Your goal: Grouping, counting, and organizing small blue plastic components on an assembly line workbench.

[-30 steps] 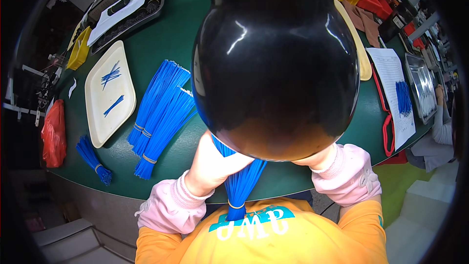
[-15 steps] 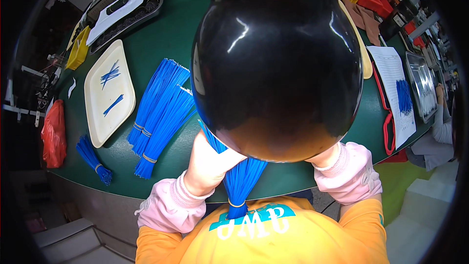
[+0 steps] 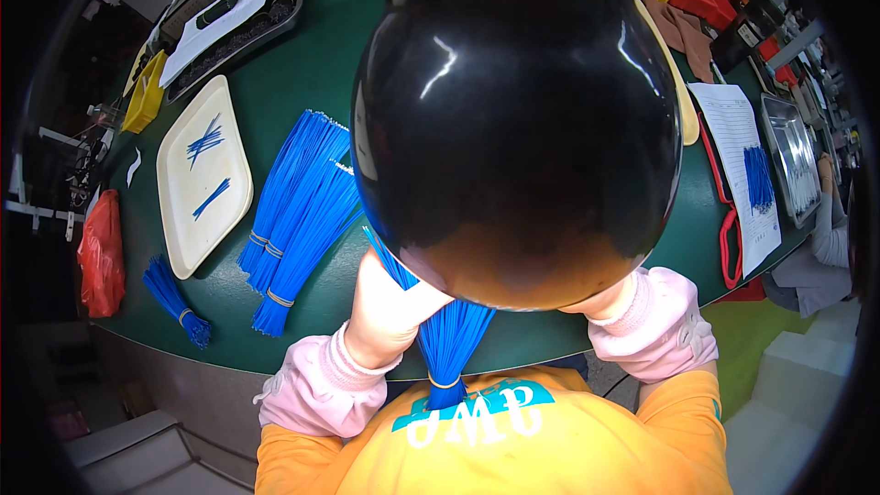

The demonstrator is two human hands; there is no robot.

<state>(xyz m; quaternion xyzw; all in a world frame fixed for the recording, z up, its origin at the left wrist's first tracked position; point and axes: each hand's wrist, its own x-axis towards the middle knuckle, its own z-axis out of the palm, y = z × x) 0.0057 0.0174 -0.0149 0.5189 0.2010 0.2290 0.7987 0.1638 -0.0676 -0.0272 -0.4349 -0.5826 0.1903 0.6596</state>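
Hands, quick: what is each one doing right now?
Left hand: closed on the bundle of blue strands.
Right hand: mostly hidden behind the black round object; its grip cannot be told.

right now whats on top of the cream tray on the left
On the cream tray lie two small loose clusters of blue strands, a fanned one and a smaller one nearer its middle. Nothing covers the tray.

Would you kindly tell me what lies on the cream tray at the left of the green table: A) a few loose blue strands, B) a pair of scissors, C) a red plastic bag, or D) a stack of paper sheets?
A: the cream tray carries only a few loose blue strands, in two small clusters, while the big tied blue bundles lie beside it on the green table.
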